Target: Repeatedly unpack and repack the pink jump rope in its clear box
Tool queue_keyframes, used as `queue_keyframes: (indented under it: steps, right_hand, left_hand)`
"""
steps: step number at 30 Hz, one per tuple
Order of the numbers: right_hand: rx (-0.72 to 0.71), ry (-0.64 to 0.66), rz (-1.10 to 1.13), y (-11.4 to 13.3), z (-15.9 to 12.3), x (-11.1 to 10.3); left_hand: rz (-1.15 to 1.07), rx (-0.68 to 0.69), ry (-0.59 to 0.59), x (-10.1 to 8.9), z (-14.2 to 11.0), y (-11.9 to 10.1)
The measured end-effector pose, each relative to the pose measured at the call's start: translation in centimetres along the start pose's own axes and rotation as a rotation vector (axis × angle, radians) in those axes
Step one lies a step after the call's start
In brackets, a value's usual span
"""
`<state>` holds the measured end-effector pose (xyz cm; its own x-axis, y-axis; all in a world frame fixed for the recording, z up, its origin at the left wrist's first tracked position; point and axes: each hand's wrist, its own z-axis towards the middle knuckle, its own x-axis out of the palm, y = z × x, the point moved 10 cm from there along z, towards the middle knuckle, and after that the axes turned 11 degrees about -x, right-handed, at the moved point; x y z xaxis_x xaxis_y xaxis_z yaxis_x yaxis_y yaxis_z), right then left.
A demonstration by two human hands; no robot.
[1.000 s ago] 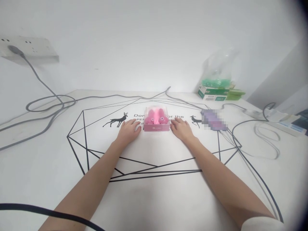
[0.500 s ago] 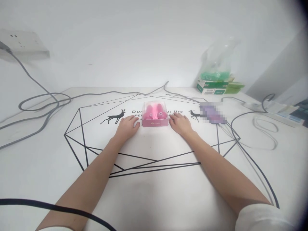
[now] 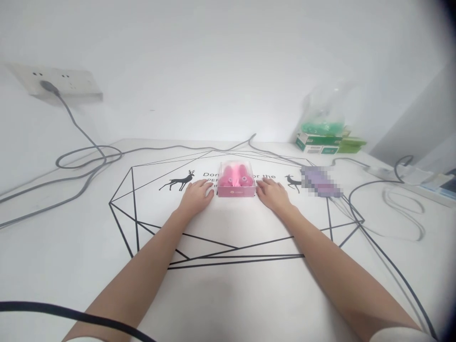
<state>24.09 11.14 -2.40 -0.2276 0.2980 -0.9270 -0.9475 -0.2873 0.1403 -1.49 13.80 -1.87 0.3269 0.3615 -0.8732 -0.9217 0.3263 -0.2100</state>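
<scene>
A small clear-topped box [image 3: 236,191] with a pink base stands on the white tabletop between my hands. Inside it are bright pink rounded pieces [image 3: 245,175], too blurred to name. To the left of the box, my left hand [image 3: 196,195] rests palm down on the table with its fingers stretched forward. My right hand [image 3: 273,194] lies palm down on the other side, fingers extended close to the box's right wall. Neither hand holds anything. Printed lettering and two black deer figures mark the surface around them.
A pixelated purple item [image 3: 320,181] lies right of my right hand. Green-and-white boxes [image 3: 318,140] under a clear plastic bag [image 3: 324,111] stand by the wall. Grey cables [image 3: 153,148] run along the back and left from a wall socket [image 3: 76,81]. A black cable [image 3: 71,313] crosses my left forearm.
The whole view has shifted, so everything sits slightly lower and further right. My hands and the box keep nearly the same places relative to each other.
</scene>
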Motion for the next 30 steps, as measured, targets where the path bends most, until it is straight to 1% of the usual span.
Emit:
queue_keyframes:
  steps: [2,4,9,11,15,17,20,22,26,30]
  right_hand:
    - [-0.004,-0.034,-0.005,0.1,0.0,-0.4]
    - [-0.014,-0.096,-0.005,0.3,0.1,-1.3]
    - [-0.034,-0.345,0.056,1.2,0.0,-5.0]
    - [-0.057,-0.383,0.112,2.0,0.0,-5.9]
    - [-0.136,-0.321,0.163,4.3,0.2,-5.8]
    - [-0.171,-0.282,0.158,5.2,0.3,-5.5]
    - [-0.213,-0.223,0.157,6.0,0.3,-4.6]
    - [-0.221,-0.208,0.159,6.0,0.3,-4.2]
    - [-0.252,-0.243,0.142,6.1,0.1,-4.2]
    - [-0.300,-0.293,0.111,6.8,-0.3,-4.4]
  left_hand:
    - [0.004,0.002,-0.033,-0.5,-0.1,-0.2]
    - [0.003,0.006,-0.092,-1.4,-0.2,-0.5]
    - [-0.092,0.060,-0.297,-4.6,-0.7,-2.2]
    - [-0.142,0.090,-0.324,-5.5,-0.9,-3.1]
    - [-0.199,0.209,-0.249,-5.6,-1.4,-5.5]
    - [-0.203,0.250,-0.215,-5.3,-1.6,-6.2]
    - [-0.188,0.262,-0.187,-4.7,-1.7,-6.2]
    - [-0.176,0.255,-0.179,-4.4,-1.6,-6.0]
    - [-0.169,0.257,-0.163,-4.1,-1.4,-5.7]
    - [-0.165,0.262,-0.154,-4.1,-1.2,-5.6]
